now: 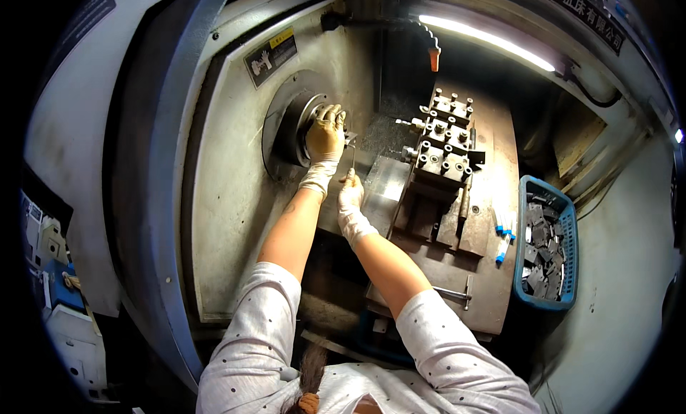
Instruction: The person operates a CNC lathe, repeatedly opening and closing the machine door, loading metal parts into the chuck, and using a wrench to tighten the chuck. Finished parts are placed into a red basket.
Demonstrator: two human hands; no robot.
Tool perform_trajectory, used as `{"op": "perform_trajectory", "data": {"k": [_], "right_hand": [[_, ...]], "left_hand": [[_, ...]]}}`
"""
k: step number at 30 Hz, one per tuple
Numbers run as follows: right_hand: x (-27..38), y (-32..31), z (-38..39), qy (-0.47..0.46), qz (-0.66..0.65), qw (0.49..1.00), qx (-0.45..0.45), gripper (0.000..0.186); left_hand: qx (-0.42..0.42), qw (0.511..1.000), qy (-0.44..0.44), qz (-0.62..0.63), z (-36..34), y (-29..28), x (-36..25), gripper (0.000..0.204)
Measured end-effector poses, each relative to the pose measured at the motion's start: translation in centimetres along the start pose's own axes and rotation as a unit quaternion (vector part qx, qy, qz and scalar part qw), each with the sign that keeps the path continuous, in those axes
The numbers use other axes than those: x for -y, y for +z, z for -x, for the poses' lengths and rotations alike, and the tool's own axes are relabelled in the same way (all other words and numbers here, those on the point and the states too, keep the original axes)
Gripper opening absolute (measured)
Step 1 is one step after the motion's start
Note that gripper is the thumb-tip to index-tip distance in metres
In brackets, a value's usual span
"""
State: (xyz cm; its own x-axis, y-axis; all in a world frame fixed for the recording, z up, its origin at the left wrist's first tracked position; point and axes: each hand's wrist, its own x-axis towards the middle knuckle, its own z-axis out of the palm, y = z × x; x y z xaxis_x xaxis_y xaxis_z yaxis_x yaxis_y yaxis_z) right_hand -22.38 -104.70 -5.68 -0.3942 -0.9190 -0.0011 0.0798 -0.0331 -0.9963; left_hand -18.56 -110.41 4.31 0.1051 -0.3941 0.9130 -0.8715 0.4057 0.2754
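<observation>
My left hand (326,133), in a pale work glove, is closed over the front of the round dark lathe chuck (293,132); its palm hides what lies beneath. A small metal piece (350,138) juts out beside its fingers. Just below and to the right, my gloved right hand (351,192) grips the lower end of a thin hex key (353,159), which stands nearly upright with its bent top close to that piece. Whether the key's tip sits in a screw cannot be made out.
Right of my hands stands a tool block (444,139) with several bolts and holders pointing at the chuck. A blue basket (525,271) holds flat metal pieces. Blue-ended sticks (504,235) and a T-handle wrench (467,294) lie on the bed. An orange-tipped hose (434,59) hangs above.
</observation>
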Motion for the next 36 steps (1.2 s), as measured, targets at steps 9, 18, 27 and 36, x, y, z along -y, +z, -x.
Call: {"op": "perform_trajectory", "data": {"k": [9, 18, 27, 36], "right_hand": [[4.9, 0.5, 1.4, 0.293, -0.073, 0.947, 0.106, 0.04], [1.6, 0.2, 0.8, 0.065, 0.218, 0.972, 0.065, 0.045], [0.4, 0.8, -2.0, 0.082, 0.176, 0.981, 0.007, 0.04], [6.0, -0.9, 1.5, 0.267, -0.006, 0.951, 0.157, 0.054]], "left_hand": [[0.1, 0.992, -0.014, -0.071, -0.9, 0.1, 0.7, 0.016], [0.286, 0.95, -0.118, -0.048, -2.9, 0.6, 1.5, 0.022], [-0.058, 0.997, 0.041, 0.012, 2.2, -0.7, 0.5, 0.024], [0.181, 0.981, -0.043, -0.06, -1.4, 0.2, 1.2, 0.026]]}}
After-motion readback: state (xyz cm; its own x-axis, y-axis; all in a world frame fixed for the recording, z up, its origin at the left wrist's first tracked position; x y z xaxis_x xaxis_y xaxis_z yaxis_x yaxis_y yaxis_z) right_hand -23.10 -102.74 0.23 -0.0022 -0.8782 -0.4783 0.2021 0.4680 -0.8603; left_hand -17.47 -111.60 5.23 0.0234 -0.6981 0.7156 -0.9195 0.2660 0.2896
